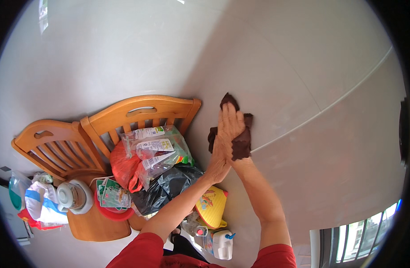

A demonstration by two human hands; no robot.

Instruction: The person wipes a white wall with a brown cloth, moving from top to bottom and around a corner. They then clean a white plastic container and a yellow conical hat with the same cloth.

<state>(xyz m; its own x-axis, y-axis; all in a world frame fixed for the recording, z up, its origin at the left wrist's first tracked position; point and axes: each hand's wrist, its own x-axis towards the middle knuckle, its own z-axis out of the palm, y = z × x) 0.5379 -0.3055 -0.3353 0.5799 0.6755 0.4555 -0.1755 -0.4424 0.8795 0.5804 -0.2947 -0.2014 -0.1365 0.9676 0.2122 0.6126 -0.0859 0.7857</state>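
Observation:
A dark brown cloth (241, 144) lies bunched against a glossy pale tiled wall (275, 83). My right hand (231, 125) presses flat on it with fingers stretched upward, and part of the cloth is folded over the back of this hand. Close against the right hand and wrist is my left hand (220, 159), overlapping it. Another edge of cloth shows beside the left fingertips. Where the two hands meet, the left fingers are partly hidden, so their grip cannot be made out.
Two wooden chairs (141, 109) stand left, against the wall. They bear a clear plastic bag (168, 144), a red bag (123, 160), a black bag (178, 177), a red basin (111, 212) and a white-lidded jug (72, 196). Below are a yellow bag (213, 209) and a white jug (222, 244). A barred window (365, 234) is lower right.

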